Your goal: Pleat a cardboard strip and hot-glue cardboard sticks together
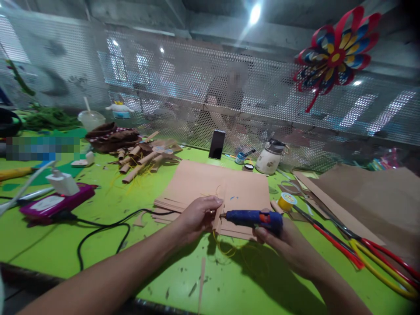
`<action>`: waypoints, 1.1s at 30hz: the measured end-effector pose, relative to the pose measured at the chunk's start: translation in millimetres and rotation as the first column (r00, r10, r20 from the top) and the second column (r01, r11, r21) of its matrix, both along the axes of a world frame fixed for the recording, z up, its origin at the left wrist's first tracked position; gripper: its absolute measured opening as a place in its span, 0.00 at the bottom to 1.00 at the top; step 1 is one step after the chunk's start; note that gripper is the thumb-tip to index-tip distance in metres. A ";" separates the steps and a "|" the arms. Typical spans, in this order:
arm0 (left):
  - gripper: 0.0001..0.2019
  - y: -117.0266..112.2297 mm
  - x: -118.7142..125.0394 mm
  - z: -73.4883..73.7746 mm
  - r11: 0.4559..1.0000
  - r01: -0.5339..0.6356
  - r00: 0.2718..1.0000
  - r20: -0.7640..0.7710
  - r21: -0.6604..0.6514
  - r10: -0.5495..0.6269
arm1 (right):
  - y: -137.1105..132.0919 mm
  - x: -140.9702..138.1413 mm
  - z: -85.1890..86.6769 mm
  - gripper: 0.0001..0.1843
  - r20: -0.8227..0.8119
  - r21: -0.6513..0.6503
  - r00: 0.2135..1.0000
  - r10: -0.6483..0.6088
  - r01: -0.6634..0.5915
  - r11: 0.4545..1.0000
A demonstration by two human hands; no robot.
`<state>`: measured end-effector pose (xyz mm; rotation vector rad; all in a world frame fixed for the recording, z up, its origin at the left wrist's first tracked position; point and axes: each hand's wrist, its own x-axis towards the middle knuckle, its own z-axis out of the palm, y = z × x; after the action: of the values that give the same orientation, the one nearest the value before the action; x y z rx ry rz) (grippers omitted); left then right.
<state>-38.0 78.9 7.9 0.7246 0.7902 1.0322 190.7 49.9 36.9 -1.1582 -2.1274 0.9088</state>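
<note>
In my right hand [288, 245] is a blue glue gun [246, 217], its nozzle pointing left against a narrow folded strip of tan paper [219, 216]. My left hand [198, 218] pinches that strip from its left side. Thin yellow string [226, 249] trails from the strip's lower end onto the green table. Both hands work over the front of a stack of tan paper sheets [197, 179]. My right fingers are partly hidden behind the glue gun.
Rolled paper tubes [141, 162] with yellow string lie at back left. A purple power strip [55, 203] and black cable [98, 226] occupy the left. Long scissors [361, 240] and a yellow spool [287, 201] lie right. A phone [217, 144] and jug [271, 158] stand behind.
</note>
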 end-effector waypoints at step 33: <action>0.03 0.0 -1.4 1.9 0.996 0.047 0.999 0.026 -0.075 -0.045 | -7.6 0.3 4.5 0.16 0.066 0.129 0.998 -0.014 0.005 0.992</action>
<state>-39.3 78.9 9.8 0.6613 0.7843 0.9633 191.0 42.3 41.4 -1.1471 -2.1967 0.7265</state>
